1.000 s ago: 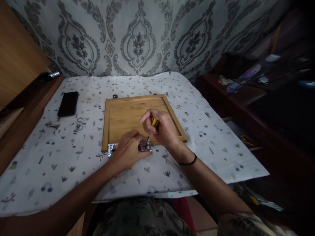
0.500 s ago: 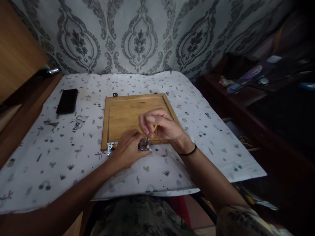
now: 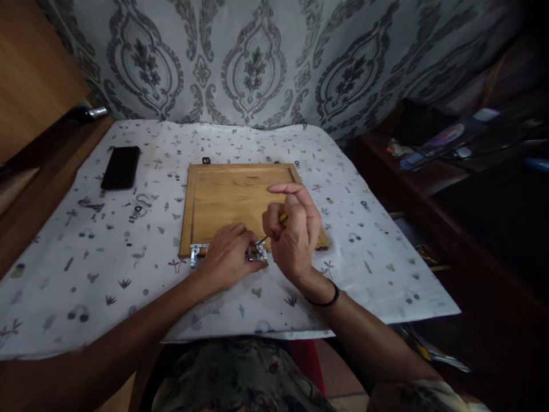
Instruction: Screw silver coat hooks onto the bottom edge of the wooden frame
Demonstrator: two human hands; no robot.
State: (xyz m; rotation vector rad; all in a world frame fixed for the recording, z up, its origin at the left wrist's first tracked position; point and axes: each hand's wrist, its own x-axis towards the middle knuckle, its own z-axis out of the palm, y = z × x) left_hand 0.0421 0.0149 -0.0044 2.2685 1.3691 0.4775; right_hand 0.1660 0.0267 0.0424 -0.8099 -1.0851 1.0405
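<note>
A framed wooden panel [image 3: 231,197] lies flat on the cloth-covered table. Along its near edge, my left hand [image 3: 227,254] is closed around a silver metal hinge [image 3: 261,253], thumb low and fingers over the top. My right hand [image 3: 295,229] grips a screwdriver [image 3: 282,218] with a yellow handle, its index finger raised and bent. The screwdriver's thin shaft slants down to the left, and its tip meets the hinge. Further left on the same edge sits another silver hinge [image 3: 194,254]. My fingers hide most of the handle and part of the held hinge.
A black phone [image 3: 120,167] rests at the table's back left. The patterned white cloth [image 3: 141,297] covers the table up to a patterned wall. A wooden piece of furniture [image 3: 38,74] borders the left; a clear bottle [image 3: 446,137] lies among dark clutter at right.
My right hand has rotated around the screwdriver, turning its back towards me and lifting the index finger. My left hand stays on the hinge. The view has shifted slightly.
</note>
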